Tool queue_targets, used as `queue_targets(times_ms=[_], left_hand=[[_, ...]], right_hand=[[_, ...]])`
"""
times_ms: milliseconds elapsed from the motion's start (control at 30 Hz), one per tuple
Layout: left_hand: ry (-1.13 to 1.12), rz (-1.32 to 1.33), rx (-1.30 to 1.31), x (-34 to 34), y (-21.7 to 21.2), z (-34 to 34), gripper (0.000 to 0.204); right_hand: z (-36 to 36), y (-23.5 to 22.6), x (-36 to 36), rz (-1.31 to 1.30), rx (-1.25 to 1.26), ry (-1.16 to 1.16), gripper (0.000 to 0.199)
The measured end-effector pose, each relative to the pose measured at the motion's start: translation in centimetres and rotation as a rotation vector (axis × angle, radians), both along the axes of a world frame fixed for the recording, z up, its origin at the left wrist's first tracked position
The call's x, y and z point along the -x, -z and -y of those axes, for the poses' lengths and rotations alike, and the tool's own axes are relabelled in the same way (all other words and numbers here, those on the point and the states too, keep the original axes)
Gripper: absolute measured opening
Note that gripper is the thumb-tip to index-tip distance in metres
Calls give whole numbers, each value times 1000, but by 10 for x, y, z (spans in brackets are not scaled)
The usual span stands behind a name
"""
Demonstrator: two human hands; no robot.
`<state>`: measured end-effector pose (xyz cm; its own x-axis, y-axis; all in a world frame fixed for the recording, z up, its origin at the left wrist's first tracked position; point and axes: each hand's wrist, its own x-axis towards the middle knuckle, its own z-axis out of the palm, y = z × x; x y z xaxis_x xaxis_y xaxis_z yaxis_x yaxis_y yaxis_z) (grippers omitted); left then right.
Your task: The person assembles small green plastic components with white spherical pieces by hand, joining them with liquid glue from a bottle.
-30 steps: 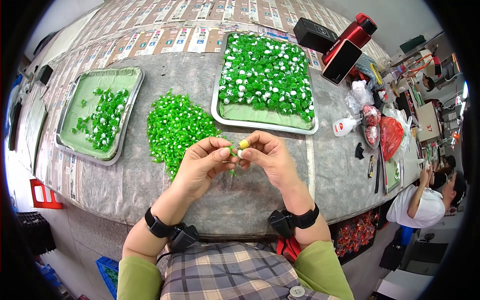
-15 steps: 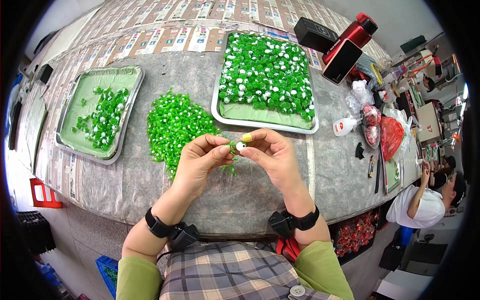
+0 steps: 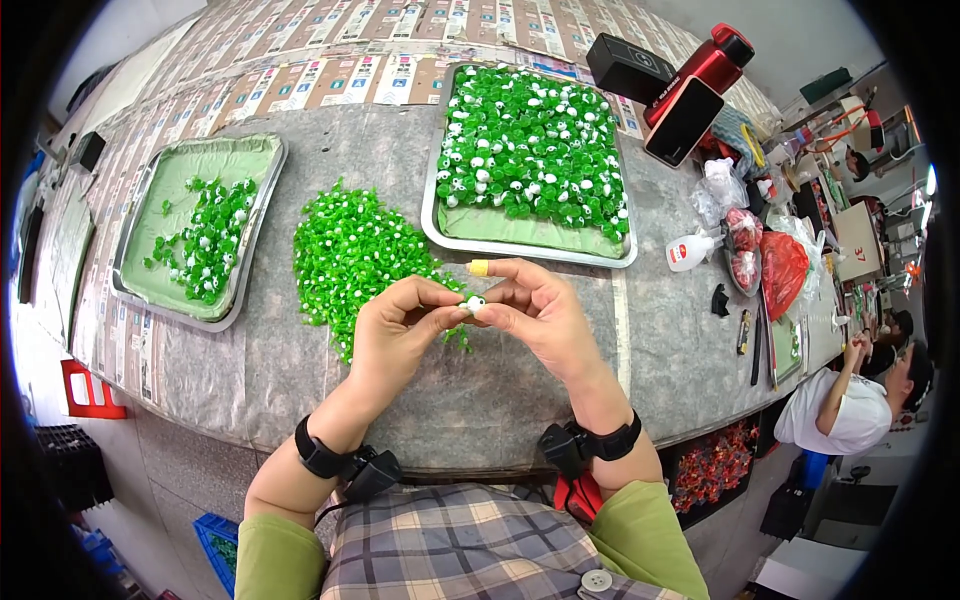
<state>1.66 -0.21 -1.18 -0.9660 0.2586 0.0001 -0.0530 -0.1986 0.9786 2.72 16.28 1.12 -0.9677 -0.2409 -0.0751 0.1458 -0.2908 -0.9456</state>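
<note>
Between my two hands is a small green-and-white plastic eyeball piece [image 3: 474,303], pinched at the fingertips above the grey table covering. My left hand [image 3: 397,325] grips its left side with thumb and forefinger. My right hand [image 3: 537,313] closes on its right side; yellow tape wraps the tip of the raised forefinger. Just behind the left hand spreads a loose pile of small green pieces with white spots [image 3: 365,245]. Farther back, a large metal tray [image 3: 530,247] is packed with green pieces bearing white eyeballs. At the left, another tray [image 3: 265,200] holds a smaller cluster of them.
At the back right stand a red bottle [image 3: 705,72], a phone [image 3: 684,122] and a black box [image 3: 630,66]. A white squeeze bottle [image 3: 690,251] and a red plastic bag [image 3: 785,270] lie at the right. Beyond the table's right end, another person [image 3: 840,405] sits.
My hands have come closer together at the fingertips, and the white eyeball has shifted slightly left and down. My right forefinger has lifted off the piece.
</note>
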Motion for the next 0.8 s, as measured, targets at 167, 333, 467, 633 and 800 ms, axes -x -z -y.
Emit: queue_targets(times_ms=[167, 333, 467, 633, 800], left_hand=[[-16, -407, 341, 2, -5, 2, 9], [-46, -503, 434, 2, -10, 1, 9], [-60, -284, 349, 1, -9, 0, 8], [-186, 38, -242, 18, -9, 21, 6], [-152, 167, -1268, 51, -8, 87, 29]], right_hand=[[-6, 4, 2, 22, -72, -82, 24], [-5, 8, 4, 43, -67, -80, 21], [0, 4, 5, 55, -9, -28, 19], [-7, 3, 8, -110, -422, 17, 13], [-2, 13, 8, -460, -1090, -108, 14]])
